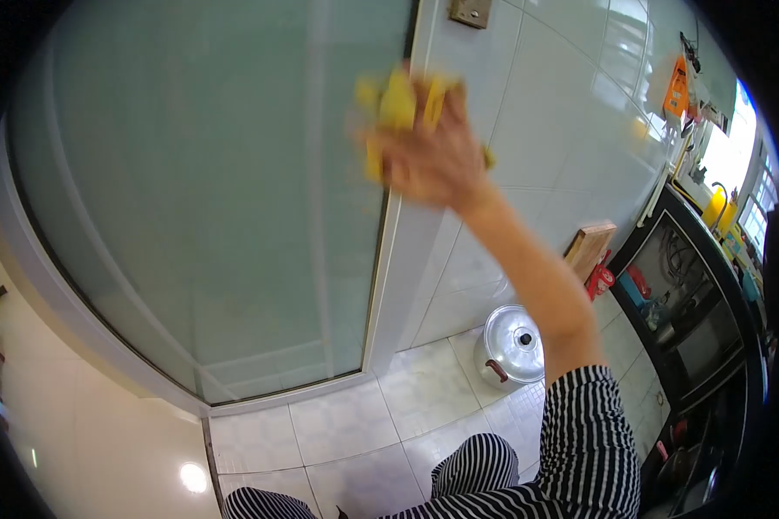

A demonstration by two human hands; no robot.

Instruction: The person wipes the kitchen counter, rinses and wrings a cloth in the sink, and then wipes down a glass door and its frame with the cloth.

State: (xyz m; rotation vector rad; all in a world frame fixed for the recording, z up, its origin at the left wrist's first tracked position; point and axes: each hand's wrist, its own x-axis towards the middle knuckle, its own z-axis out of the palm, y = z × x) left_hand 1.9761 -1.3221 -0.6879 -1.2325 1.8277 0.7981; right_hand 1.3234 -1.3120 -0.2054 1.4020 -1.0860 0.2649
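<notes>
My right hand (437,156) is raised at the upper middle of the head view, smeared by motion. Its fingers are closed on a yellow cloth (398,102), which bunches out around them. Hand and cloth are at the edge of a frosted glass door panel (190,190), over its white frame (398,233); whether the cloth touches the glass or only the frame is hard to tell. A black-and-white striped sleeve (589,432) covers my upper arm. My left hand is out of sight.
A lidded metal pot (511,342) stands on the tiled floor (346,441) below my arm. Wooden boards (590,246) lean on the white tiled wall (550,138). Along the right runs a dark-framed cabinet (692,294). An orange item (677,88) hangs above it.
</notes>
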